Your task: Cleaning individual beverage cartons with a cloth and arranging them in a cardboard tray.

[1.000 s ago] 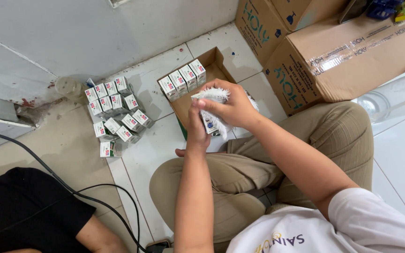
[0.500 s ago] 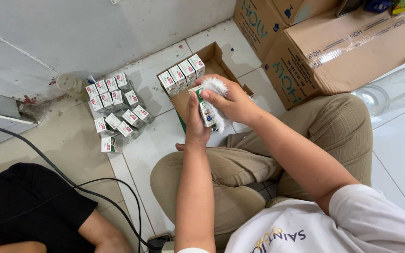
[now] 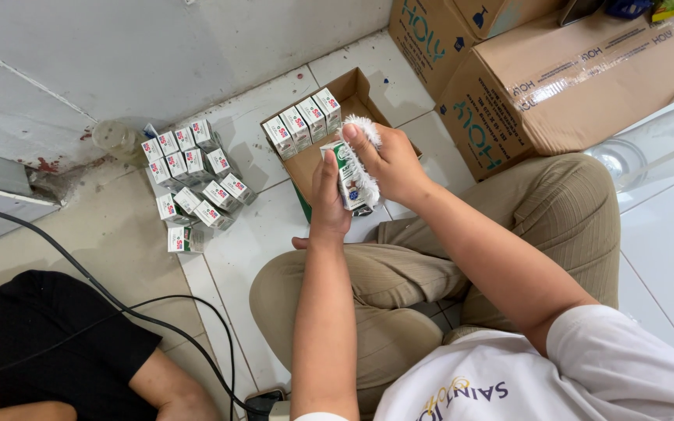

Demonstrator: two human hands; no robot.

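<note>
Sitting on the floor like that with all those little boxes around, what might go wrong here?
The small green-and-white carton is held between the left hand and the right hand along with a white fluffy cloth; a loose grip might drop it. The cluster of small white cartons on the floor tiles sits close to the black cable, so a tugged cable might scatter them. The three cartons standing in the open brown cardboard box could topple if the box is bumped.

We see a small white-and-green carton (image 3: pixel 347 173) held upright between both hands, above the open brown box, with a white fluffy cloth (image 3: pixel 366 160) pressed along its right side
</note>
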